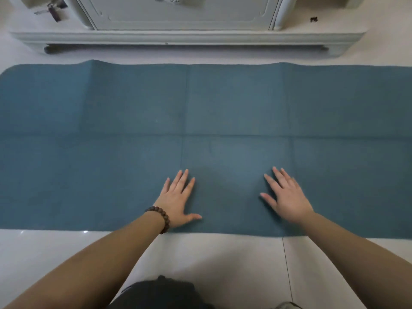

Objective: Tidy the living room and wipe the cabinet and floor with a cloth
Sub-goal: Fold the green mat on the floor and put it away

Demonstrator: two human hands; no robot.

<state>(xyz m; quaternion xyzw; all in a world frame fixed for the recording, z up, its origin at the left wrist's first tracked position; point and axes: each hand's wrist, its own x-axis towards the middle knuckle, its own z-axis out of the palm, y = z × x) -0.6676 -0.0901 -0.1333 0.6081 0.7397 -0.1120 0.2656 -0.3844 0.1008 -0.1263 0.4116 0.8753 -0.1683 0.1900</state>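
A long blue mat lies spread flat on the white tiled floor, with fold creases across it. My left hand, with a bead bracelet on the wrist, rests palm down on the mat near its front edge, fingers straight and spread. My right hand lies flat on the mat a little to the right, fingers also straight. Neither hand holds anything. Beyond the mat stands a pale grey cabinet with a metal handle at the top.
The cabinet's low base runs across the far side, a narrow strip of floor between it and the mat. A small dark object lies at the cabinet's left, and a dark speck on the floor at its right. My dark clothing shows at the bottom.
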